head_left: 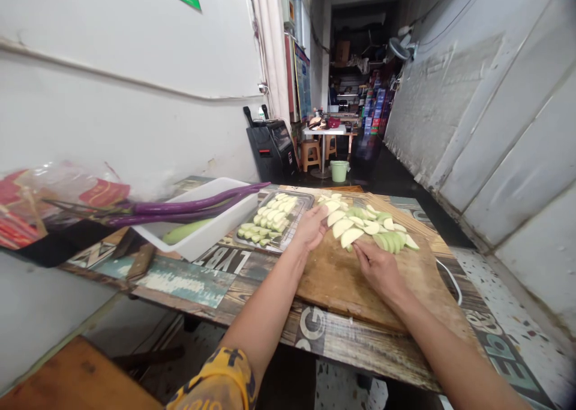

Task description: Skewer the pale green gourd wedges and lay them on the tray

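Note:
A heap of cut zucchini slices [355, 224], white-fleshed with pale green skin, lies at the far end of a wooden cutting board [333, 284]. My left hand [311, 227] is at the heap's left edge, its fingers closed on a zucchini slice [332, 207]. Over the front of the heap, my right hand [378, 269] has its thumb and fingers pinched together against a slice; whatever is between the fingertips is too small to make out. Left of the board, a clear plastic tray [306, 201] holds rows of smaller cut pieces.
Long purple eggplants [193, 203] lie across a white bin [155, 233] with a green vegetable inside. Plastic packages [67, 194] sit at the far left. Beyond the patterned table [189, 281] stand a black speaker [272, 149] and a green bucket [339, 171].

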`<state>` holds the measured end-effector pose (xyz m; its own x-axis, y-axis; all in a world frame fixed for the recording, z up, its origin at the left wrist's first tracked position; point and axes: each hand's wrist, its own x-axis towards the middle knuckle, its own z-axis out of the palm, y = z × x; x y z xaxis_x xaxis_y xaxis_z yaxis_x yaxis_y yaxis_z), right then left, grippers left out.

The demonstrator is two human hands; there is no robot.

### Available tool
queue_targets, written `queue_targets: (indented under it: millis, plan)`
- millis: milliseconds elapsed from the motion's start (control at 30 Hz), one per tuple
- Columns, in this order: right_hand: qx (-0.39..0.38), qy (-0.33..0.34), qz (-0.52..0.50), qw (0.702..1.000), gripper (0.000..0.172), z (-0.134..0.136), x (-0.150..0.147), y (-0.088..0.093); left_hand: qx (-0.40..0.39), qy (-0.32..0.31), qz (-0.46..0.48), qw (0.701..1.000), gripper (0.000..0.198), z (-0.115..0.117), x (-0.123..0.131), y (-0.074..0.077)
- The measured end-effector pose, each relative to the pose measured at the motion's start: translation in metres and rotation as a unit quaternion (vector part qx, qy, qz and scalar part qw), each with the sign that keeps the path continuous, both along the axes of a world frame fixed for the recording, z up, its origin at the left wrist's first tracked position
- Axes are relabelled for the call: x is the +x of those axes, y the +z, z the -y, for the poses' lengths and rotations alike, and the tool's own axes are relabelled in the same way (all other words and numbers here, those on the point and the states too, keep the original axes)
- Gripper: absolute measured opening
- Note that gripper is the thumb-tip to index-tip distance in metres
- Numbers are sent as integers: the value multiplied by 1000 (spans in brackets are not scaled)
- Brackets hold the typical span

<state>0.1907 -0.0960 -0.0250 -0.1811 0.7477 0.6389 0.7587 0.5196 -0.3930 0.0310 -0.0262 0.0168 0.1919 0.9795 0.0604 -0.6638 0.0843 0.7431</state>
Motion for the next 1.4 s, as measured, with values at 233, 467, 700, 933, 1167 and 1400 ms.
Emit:
queue_targets:
  millis: [233,467,700,933,1167,1400]
  plan:
    - [-16,14,13,1000,26,-4,8,-4,-40,114,93,988,13,-20,-35,5]
    - [-53,32,-16,998,25,0,1,-3,-123,85,121,981,14,-26,-42,-2]
    - [-119,35,-20,992,28,3,-4,3,-128,77,98,984,13,-24,-34,-3]
    - [-121,54,-36,991,28,4,-5,4,-141,96,83,982,14,-25,-34,-4]
    - [-136,65,-50,987,27,4,-5,3,-132,102,75,983,12,-27,-34,-6]
    - [-140,65,-56,986,27,4,-5,3,-133,102,65,984,13,-22,-30,-3]
